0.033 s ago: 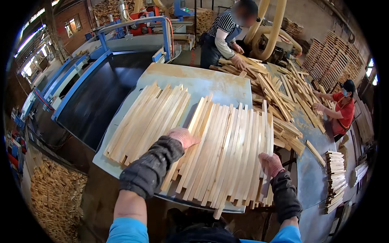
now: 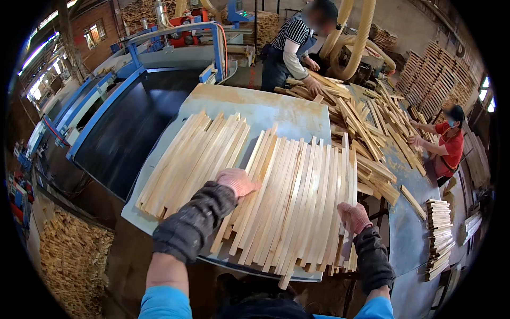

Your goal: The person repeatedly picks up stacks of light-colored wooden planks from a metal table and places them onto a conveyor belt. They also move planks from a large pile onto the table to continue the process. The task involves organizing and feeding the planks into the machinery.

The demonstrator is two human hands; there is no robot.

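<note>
A row of pale wooden strips [image 2: 297,202] lies side by side on a light blue-grey board [image 2: 260,101], with uneven ends. At the row's left edge rests my left hand [image 2: 237,182], in a pink glove, its fingers bent over the outer strips and partly hidden. My right hand [image 2: 355,217], also gloved, closes on the strips at the right edge, thumb uppermost. A second group of strips [image 2: 194,159] lies to the left, separated by a gap at its far end.
Loose wooden pieces [image 2: 366,133] pile up on the metal table [image 2: 406,228] to the right. Two co-workers, one in stripes [image 2: 297,37] and one in red [image 2: 451,149], handle wood there. A blue-framed machine with a dark belt [image 2: 143,111] stands left; stacked wood [image 2: 74,260] sits below it.
My left hand and forearm have shifted very slightly to the left. The right hand stays nearly where it was, at the row's right edge.
</note>
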